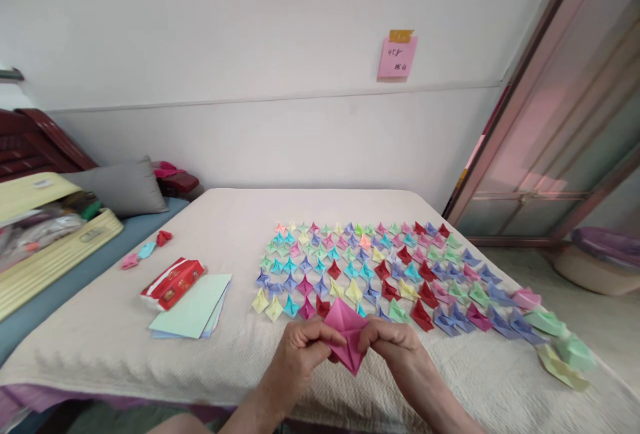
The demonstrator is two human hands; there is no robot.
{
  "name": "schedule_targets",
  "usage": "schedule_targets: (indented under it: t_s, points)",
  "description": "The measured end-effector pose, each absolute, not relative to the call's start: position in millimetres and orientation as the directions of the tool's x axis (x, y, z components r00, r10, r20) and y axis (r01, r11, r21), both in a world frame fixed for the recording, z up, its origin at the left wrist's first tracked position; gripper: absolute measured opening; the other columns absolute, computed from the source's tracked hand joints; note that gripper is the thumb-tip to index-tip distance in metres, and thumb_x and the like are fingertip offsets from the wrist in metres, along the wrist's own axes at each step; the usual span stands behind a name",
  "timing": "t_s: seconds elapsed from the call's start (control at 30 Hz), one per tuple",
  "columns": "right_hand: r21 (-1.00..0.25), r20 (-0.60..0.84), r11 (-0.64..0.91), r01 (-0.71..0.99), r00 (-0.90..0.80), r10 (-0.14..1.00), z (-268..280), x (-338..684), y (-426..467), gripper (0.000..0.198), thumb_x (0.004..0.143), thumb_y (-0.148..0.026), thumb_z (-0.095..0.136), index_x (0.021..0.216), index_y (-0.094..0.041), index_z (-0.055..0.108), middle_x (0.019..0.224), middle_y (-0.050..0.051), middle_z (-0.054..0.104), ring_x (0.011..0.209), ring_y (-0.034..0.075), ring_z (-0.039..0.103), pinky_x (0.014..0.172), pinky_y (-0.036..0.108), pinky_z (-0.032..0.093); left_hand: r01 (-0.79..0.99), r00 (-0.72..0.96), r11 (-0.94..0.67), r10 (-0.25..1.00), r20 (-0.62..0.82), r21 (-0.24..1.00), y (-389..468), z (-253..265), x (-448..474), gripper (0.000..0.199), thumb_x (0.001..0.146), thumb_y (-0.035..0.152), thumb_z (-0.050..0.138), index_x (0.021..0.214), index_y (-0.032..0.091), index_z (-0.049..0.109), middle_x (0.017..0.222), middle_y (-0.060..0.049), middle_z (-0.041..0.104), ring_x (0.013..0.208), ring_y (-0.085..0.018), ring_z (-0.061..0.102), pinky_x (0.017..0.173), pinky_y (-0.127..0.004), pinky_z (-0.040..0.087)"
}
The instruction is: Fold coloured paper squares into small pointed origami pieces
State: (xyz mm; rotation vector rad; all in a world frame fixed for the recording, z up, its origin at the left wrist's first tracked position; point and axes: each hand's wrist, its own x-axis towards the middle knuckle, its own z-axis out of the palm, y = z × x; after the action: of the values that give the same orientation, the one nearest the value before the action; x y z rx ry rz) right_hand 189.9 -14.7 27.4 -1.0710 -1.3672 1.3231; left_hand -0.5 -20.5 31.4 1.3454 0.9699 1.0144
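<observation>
A pink folded paper piece (345, 321), diamond-shaped with a centre crease, is held up between both hands above the near part of the bed. My left hand (303, 347) pinches its left corner between thumb and fingers. On the opposite corner, my right hand (393, 344) has a similar pinch. Just beyond the hands lie rows of small folded paper boats (334, 269) in red, blue, green, yellow and pink. The held paper hides a few of those in the nearest row.
On the left, a red tissue pack (173, 283) rests partly on a stack of coloured paper sheets (193, 307). Several folded pieces (147, 250) lie behind it. A yellow box (95, 241) stands far left near a grey pillow (123, 191). A pink note (397, 59) hangs on the wall.
</observation>
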Motion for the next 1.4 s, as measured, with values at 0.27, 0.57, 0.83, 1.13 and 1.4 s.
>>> schedule_targets:
  t_s: [0.27,0.57,0.83,1.13,1.4]
  points:
    - [-0.982,0.125,0.152,0.112,-0.22,0.967,30.2,188.0,-16.2,0.024,0.067,-0.011,0.052,0.053,-0.022,0.069,0.06,0.001,0.061,0.062,0.018,0.054,0.064,0.03,0.036,-0.132,0.242,0.002,0.97,0.03,0.991,-20.9,14.6,6.2,0.018,0.065,0.02,0.074,0.075,0.016,0.06,0.063,0.004,0.05,0.058,-0.009,0.039,0.053,-0.021,0.028]
    - [-0.954,0.214,0.253,0.161,-0.225,0.951,28.8,184.4,-19.1,0.026,0.071,-0.012,0.053,0.056,-0.024,0.071,0.06,0.001,0.059,0.062,0.018,0.054,0.063,0.029,0.037,-0.141,0.101,-0.068,0.991,0.083,0.988,-23.7,5.4,22.0,0.034,0.062,0.028,0.077,0.07,0.021,0.045,0.062,0.006,0.044,0.058,-0.01,0.038,0.053,-0.02,0.031]
    - [-0.976,0.069,0.03,-0.216,-0.174,0.982,34.2,179.6,-18.3,0.018,0.06,-0.01,0.06,0.071,-0.024,0.059,0.082,-0.001,0.063,0.081,0.021,0.058,0.069,0.029,0.04,-0.09,0.022,-0.102,0.994,0.105,0.991,-22.4,-0.1,19.4,0.036,0.063,0.027,0.077,0.074,0.022,0.043,0.066,0.006,0.045,0.059,-0.011,0.04,0.054,-0.02,0.032]
    - [-0.946,-0.19,-0.26,-0.193,-0.32,0.928,26.0,176.0,-16.9,0.018,0.06,-0.028,0.076,0.073,-0.016,0.074,0.063,0.002,0.068,0.064,0.02,0.058,0.067,0.031,0.04,-0.054,0.062,-0.155,0.985,0.158,0.986,-26.0,3.3,24.2,0.042,0.063,0.029,0.08,0.085,0.022,0.045,0.098,-0.003,0.057,0.076,-0.015,0.054,0.065,-0.023,0.042]
    - [-0.959,-0.199,-0.223,-0.177,-0.144,0.969,23.1,170.9,-18.8,0.015,0.056,-0.027,0.079,0.053,-0.018,0.068,0.048,-0.004,0.059,0.05,0.013,0.046,0.055,0.027,0.035,-0.061,0.112,-0.119,0.986,0.125,0.991,-27.7,5.5,23.8,0.043,0.066,0.03,0.079,0.094,0.022,0.048,0.087,-0.001,0.058,0.073,-0.014,0.055,0.062,-0.021,0.043]
